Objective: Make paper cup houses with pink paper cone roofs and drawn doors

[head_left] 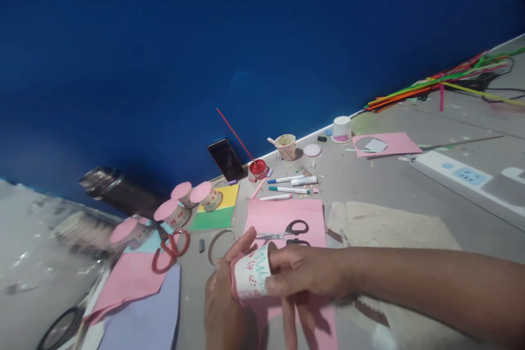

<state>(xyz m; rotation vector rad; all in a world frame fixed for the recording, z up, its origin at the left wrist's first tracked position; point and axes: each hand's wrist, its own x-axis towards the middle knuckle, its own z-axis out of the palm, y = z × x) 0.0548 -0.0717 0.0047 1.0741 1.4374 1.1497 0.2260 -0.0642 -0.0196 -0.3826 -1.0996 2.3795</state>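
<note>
A white paper cup (251,273) with green zigzag and small red marks lies sideways between my hands. Pink paper (233,279) covers its left end. My left hand (223,295) is closed around that papered end, index finger stretched along the far side. My right hand (301,270) grips the open rim, with fingers partly inside the cup and thumb outside. Just behind the cup, black-handled scissors (297,228) lie on a pink sheet (287,210). A roll of tape (221,243) is near my left fingers.
Several pink-topped cups (206,194) stand at left, near red-handled scissors (174,251) and a dark flask (118,191). Markers (289,190), a red paint pot (258,168) and a phone (226,159) are at the back. On the right lie a cloth (389,224) and a power strip (463,175).
</note>
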